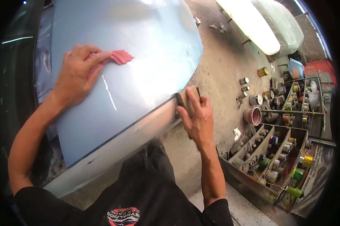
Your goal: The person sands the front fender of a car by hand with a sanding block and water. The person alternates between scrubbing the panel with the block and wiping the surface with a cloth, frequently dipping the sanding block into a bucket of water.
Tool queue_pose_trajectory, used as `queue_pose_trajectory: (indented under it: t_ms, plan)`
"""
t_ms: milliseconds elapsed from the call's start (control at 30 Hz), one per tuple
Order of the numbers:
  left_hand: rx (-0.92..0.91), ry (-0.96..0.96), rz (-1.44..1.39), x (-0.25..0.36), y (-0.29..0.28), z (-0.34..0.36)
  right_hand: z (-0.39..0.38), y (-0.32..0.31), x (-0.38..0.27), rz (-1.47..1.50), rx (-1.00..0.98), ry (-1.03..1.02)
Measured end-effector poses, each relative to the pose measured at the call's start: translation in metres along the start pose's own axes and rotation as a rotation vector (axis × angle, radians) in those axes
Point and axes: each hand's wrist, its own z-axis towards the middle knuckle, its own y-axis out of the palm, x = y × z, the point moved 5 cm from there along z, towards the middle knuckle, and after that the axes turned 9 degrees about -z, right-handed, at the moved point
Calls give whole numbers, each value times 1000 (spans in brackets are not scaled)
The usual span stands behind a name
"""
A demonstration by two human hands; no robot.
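Observation:
A pale blue car hood (91,124) with a glossy, partly hazy surface stretches in front of me. My left hand (77,71) is closed on a crumpled red cloth (121,57), which lies against the hood's left-middle part. A short white streak shows on the paint below that hand. At the hood's near right corner, my right hand (200,120) grips a brownish sanding block (186,101), its fingers stretched along it. Beneath the hood's near edge runs a lighter grey body panel (140,130) with a pinkish patch.
To the right stands a wooden shelf unit (266,130) with several paint cans in its compartments. A reddish bucket (253,116) and loose cans (263,72) are on the concrete floor. Farther back, a white panel (249,26) rests on supports beside a plastic-covered shape (281,26).

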Motion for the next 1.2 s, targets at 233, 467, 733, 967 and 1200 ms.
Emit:
queue_pose_trajectory:
  t_ms: [233,467,733,967,1200]
  plan:
    - [12,9,8,-1,1,-2,-2,-3,-8,-69,-22,-70]
    - [15,-4,13,-2,1,-5,-12,-5,-33,-42,-69,-76]
    - [4,-2,3,-1,2,-3,1,-14,20,10,-96,216]
    - [21,18,-20,0,2,-2,4,-6,6,-43,-67,137]
    - [44,33,-16,-2,2,-4,10,-10,-7,-117,-61,23]
